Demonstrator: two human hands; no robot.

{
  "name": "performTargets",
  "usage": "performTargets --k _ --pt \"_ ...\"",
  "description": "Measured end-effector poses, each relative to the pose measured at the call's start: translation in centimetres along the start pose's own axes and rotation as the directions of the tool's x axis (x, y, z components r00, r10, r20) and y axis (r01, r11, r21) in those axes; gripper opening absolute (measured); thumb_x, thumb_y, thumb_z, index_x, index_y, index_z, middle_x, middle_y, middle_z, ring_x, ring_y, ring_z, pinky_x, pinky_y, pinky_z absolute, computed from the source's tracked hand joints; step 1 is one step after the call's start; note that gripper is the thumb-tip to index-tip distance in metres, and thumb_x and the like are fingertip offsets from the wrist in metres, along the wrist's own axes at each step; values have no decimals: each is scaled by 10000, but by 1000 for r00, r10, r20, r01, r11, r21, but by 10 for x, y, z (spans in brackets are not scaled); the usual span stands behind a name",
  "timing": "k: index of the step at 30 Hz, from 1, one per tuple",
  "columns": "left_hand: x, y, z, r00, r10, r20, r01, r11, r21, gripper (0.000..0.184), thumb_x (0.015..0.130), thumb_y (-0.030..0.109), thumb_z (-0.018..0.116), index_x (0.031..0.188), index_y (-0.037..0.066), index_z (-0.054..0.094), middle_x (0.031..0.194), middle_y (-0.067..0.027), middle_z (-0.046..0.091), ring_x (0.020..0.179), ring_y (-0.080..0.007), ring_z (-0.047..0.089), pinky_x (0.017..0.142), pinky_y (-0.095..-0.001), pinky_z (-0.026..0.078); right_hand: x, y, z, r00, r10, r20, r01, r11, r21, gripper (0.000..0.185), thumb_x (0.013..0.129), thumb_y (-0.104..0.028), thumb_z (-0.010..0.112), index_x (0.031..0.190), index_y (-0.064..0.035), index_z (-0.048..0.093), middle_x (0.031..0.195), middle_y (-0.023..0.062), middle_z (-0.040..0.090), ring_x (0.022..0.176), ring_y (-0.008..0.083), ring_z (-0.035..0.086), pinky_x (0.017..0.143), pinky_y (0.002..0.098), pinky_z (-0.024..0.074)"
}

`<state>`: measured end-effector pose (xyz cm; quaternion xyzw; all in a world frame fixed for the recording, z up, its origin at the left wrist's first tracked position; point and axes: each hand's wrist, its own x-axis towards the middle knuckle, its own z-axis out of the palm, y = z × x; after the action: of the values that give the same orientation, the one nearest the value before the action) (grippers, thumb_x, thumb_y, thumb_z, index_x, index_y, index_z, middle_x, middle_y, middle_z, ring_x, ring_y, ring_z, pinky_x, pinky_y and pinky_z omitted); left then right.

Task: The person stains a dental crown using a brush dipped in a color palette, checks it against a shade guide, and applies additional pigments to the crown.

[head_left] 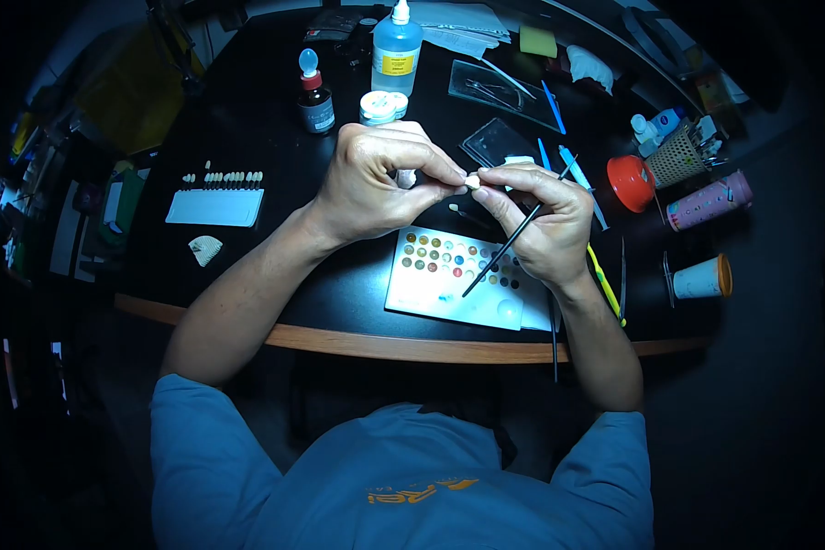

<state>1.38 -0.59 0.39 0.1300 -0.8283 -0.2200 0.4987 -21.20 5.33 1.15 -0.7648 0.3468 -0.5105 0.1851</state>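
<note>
A small cream-coloured dental crown [472, 181] sits between the fingertips of both hands, above the black table. My left hand [385, 174] pinches it from the left between thumb and forefinger. From the right, the thumb and forefinger of my right hand [548, 215] close on it too. A thin dark brush [507, 249] also lies in my right hand, slanting down to the left. Under it is a white palette [412, 295] with several rows of coloured paint spots. A small tooth-shaped piece on a dark stem [456, 209] lies just behind the palette.
At the left are a tooth shade guide [214, 208] and a fan-shaped cream piece [205, 249]. A dark dropper bottle [317, 108], white jars [378, 107] and a clear bottle [397, 64] stand behind. Rightward are a red bowl [630, 183], a pink cylinder [710, 202] and a cup [701, 278].
</note>
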Motion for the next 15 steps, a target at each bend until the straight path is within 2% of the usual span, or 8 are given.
performTargets --k 5,8,9,12,14,15 --pt "0 -1 0 1000 9 -6 -9 1000 -14 131 768 -15 836 875 56 811 853 -78 796 800 -157 757 788 -312 587 -1 3 -3 999 35 29 -36 999 36 175 860 -19 806 1034 -12 791 965 134 783 825 162 760 674 240 601" --pt "1 -1 0 1000 -12 1 12 1000 27 132 772 -22 836 878 53 811 868 -82 798 816 -159 760 804 -314 589 8 2 -22 1000 13 19 -13 1000 -27 204 864 -27 805 1066 -13 782 1012 139 776 898 170 758 699 248 606" --pt "1 -1 0 1000 -29 -4 29 998 48 128 780 -27 832 880 50 811 872 -88 799 831 -161 762 810 -318 590 9 4 -32 998 67 9 -66 997 -28 237 873 -34 799 1108 -16 770 1036 136 770 947 172 749 735 252 609" --pt "2 2 0 997 -56 -49 58 997 47 131 804 -46 805 909 32 808 895 -108 798 850 -165 763 799 -303 587 14 13 -60 973 212 -89 -218 974 -62 210 920 -13 727 1127 7 754 1000 132 771 920 164 747 796 257 597" --pt "1 0 -1 996 -70 -50 73 996 57 134 809 -54 793 917 25 806 902 -112 796 853 -163 762 788 -296 583 15 24 -78 942 310 -127 -330 921 -205 205 937 3 680 1131 29 739 993 135 769 912 161 747 822 272 588" --pt "1 0 -1 996 -76 -51 80 995 65 136 811 -58 787 921 21 805 905 -115 795 854 -163 761 782 -292 582 16 24 -80 912 369 -179 -402 889 -217 235 915 37 629 1127 33 729 971 138 769 882 156 743 815 276 575"
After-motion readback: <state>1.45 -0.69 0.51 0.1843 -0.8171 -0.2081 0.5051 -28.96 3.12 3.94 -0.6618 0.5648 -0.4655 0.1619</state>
